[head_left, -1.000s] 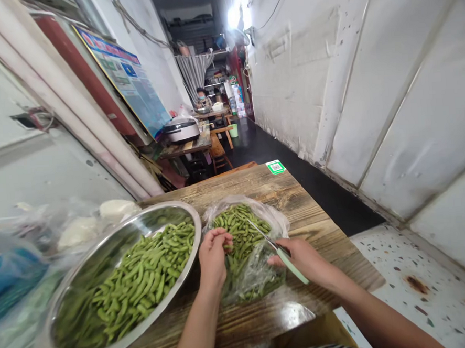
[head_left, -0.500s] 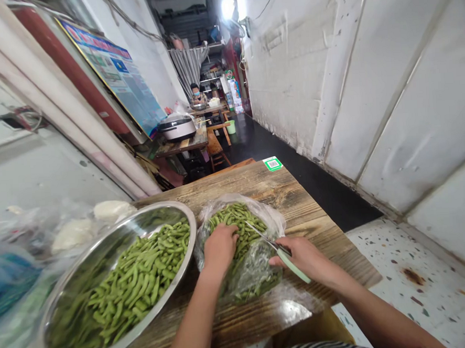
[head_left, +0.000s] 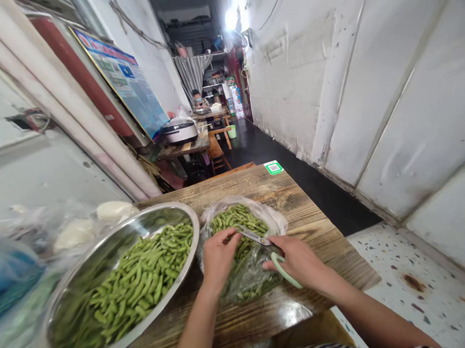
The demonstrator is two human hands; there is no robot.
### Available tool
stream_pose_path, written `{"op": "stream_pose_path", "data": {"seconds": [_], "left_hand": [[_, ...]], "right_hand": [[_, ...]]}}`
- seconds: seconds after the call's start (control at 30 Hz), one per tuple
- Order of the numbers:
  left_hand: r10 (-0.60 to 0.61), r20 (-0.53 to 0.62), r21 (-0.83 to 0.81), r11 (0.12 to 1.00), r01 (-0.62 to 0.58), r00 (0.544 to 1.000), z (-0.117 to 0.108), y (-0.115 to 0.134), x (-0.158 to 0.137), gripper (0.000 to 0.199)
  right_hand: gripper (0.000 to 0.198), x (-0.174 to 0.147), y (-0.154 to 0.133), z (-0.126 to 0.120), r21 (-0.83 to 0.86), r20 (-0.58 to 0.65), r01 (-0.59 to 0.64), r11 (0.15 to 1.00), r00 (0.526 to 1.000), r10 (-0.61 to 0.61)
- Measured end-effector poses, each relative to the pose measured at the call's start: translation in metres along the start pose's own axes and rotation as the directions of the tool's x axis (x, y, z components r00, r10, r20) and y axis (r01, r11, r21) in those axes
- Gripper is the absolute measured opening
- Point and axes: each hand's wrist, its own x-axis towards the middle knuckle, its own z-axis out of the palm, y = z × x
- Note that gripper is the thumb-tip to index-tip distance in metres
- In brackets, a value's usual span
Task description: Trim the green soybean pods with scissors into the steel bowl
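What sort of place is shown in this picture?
Probably a small eatery: a code sticker on the wooden table, another table and a wooden seat beyond, and a large bowl of green pods.

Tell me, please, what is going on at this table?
A person's right hand holds green-handled scissors, their blades close by the left hand, above an open plastic bag of green pods. Whether the left hand pinches a pod is hard to see. Beside the bag on the wooden table, a metal bowl holds more pods.
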Motion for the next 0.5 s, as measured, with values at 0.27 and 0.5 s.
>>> {"op": "stream_pose_path", "data": {"seconds": [0.27, 0.5], "left_hand": [[0.051, 0.073, -0.018, 0.999, -0.049, 0.996, -0.005, 0.0003, -0.0029, 0.013], [0.002, 0.177, -0.097, 0.995, 0.016, 0.984, -0.0073, 0.002, -0.0034, 0.013]], "right_hand": [[0.049, 0.0039, 0.0013, 0.0051, -0.128, -0.02, 0.016, 0.992, 1.0, -0.019], [0.054, 0.0045, 0.0063, 0.0014, -0.118, -0.004, 0.086, 0.989, 0.996, -0.087]]}}
